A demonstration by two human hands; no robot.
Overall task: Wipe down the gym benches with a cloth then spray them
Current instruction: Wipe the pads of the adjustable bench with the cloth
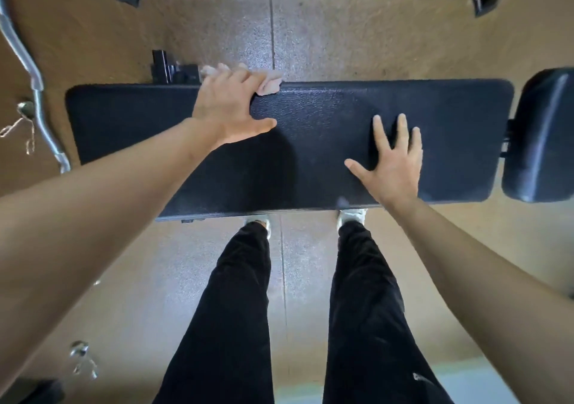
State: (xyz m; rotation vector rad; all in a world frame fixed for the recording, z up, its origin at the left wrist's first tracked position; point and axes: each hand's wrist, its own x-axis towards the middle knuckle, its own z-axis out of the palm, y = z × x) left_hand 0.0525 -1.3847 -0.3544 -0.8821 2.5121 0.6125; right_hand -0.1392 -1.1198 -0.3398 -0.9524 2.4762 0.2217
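A long black padded gym bench [326, 115] lies crosswise in front of me. My left hand [228, 105] is at the bench's far edge and presses a pale pink cloth [270, 84] against it, fingers bent over the cloth, thumb spread on the pad. Most of the cloth is hidden under that hand. My right hand [393, 158] lies flat on the pad with its fingers spread and holds nothing. No spray bottle is in view.
A second black pad [540, 136] adjoins the bench at the right. A curved metal bar [28, 71] with clips lies on the floor at the left. Black frame parts [174, 70] sit behind the bench. My legs [298, 310] stand against the near edge.
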